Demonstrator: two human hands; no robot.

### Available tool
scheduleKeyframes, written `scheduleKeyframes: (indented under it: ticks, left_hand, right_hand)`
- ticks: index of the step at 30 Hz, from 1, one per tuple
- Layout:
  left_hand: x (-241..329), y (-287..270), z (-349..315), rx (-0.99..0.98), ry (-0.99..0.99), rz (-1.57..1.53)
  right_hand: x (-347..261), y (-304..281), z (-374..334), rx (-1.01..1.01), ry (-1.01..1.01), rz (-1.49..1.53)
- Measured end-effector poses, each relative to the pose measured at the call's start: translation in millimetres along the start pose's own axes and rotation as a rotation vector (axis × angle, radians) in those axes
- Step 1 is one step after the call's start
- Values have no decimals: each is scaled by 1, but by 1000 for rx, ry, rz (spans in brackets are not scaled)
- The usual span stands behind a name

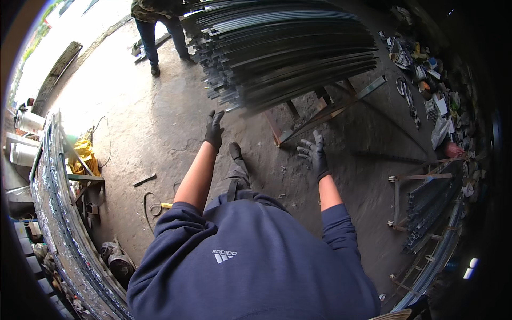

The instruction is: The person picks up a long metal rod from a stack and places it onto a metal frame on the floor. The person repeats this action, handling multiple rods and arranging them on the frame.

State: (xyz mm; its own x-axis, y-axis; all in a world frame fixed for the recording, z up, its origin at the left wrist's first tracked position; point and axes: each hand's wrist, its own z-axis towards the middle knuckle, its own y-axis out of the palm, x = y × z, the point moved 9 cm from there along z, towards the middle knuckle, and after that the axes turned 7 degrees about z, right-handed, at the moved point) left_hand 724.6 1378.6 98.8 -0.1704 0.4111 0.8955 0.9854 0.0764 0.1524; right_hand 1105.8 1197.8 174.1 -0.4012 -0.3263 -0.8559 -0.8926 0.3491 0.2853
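Nearest us is our navy sweatshirt (256, 250), with a dark boot (235, 151) showing on the floor (181, 128) beyond it. Our two hands, in dark gloves, reach forward well apart from each other, fingers loosely spread and gripping nothing: the left hand (214, 129) is near the jagged ends of a large stack of dark metal bars (293, 53), and the right hand (314, 153) is near the reddish-brown stand (273, 127) beneath it. The stack lies ahead of us, its bars running from left to right. On our left, a short dark bar (144, 180) and a looped cable (146, 205) lie on the floor beside a bench of long metal strips (50, 197). On our right, a rack (395, 202) stands beside more metal lengths (429, 205). Farther off, a person in dark trousers (149, 40) stands by the stack's left end.
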Motion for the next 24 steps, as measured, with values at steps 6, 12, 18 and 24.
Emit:
scheduleKeyframes:
  ticks: [6,12,18,24]
  left_hand:
    - [4,61,238,-69,-19,117]
    - [-19,108,356,-18,-368,-79]
    - [-21,98,375,149,-180,-16]
    - [-9,99,363,192,-100,20]
  right_hand:
    - [-50,56,45,45,-96,2]
    - [-19,54,46,329,220,48]
    - [-13,64,107,391,370,311]
    - [-47,63,286,229,253,691]
